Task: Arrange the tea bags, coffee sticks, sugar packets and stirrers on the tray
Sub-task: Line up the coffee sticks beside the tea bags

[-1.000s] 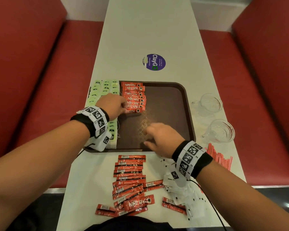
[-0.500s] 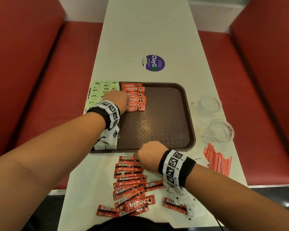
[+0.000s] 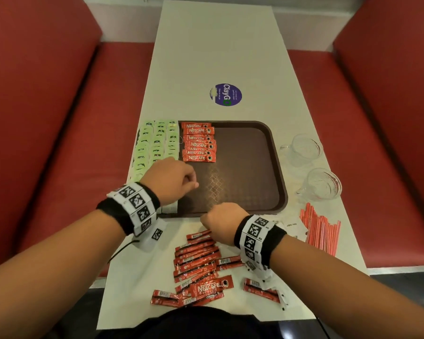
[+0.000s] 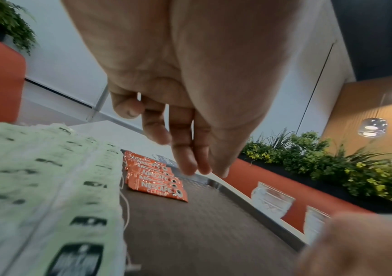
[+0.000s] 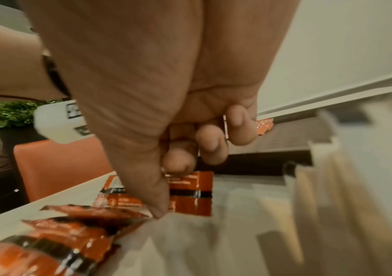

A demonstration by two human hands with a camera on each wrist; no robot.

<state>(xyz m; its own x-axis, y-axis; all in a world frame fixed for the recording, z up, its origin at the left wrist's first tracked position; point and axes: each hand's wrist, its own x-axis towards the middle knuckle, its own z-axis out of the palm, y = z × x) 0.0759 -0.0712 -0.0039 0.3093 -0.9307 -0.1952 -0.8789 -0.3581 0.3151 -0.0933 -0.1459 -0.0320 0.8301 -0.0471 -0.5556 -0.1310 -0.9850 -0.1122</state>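
The white table (image 3: pixel 218 45) is the landmark. Stuck flat on its top, at mid-width and beyond the centre, is a round purple sticker (image 3: pixel 225 94) printed "ClayGO". Near the table's right edge stand two clear glass cups (image 3: pixel 301 148), one closer to the seated person than the other (image 3: pixel 323 184), apart from each other; the left wrist view shows them (image 4: pixel 272 198) upright with patterned sides. Red padded benches flank the table, one on its left (image 3: pixel 66 148) and one on its right (image 3: pixel 348 155). Past the table's right side, green plants (image 4: pixel 331 158) fill a dark planter, and a lit pendant lamp (image 4: pixel 372 126) hangs above, perhaps glass.
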